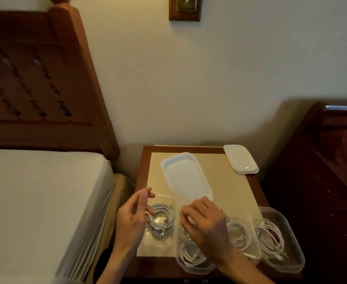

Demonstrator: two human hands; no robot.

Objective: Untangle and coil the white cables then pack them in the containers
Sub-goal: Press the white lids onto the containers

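A: Nearest: right hand [204, 224], fingers pinching the near edge of a white lid [185, 177], tilted up over the middle container [195, 261].
B: Left hand [133, 216]?
A: Loose, half-curled, holds nothing, above the left container [160, 241].
B: Tip?
A: Line up lid corners w/ the rim, then press down, I think.
B: Count?
A: 3 containers w/ coiled white cables [161, 219], 2 lids; other lid [240, 158] at the table [146, 160] back.

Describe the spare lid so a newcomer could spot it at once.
Find the bedside table between the two beds. At its far right corner lies a white lid, flat and untouched. The other lid is tilted, held by the right hand.
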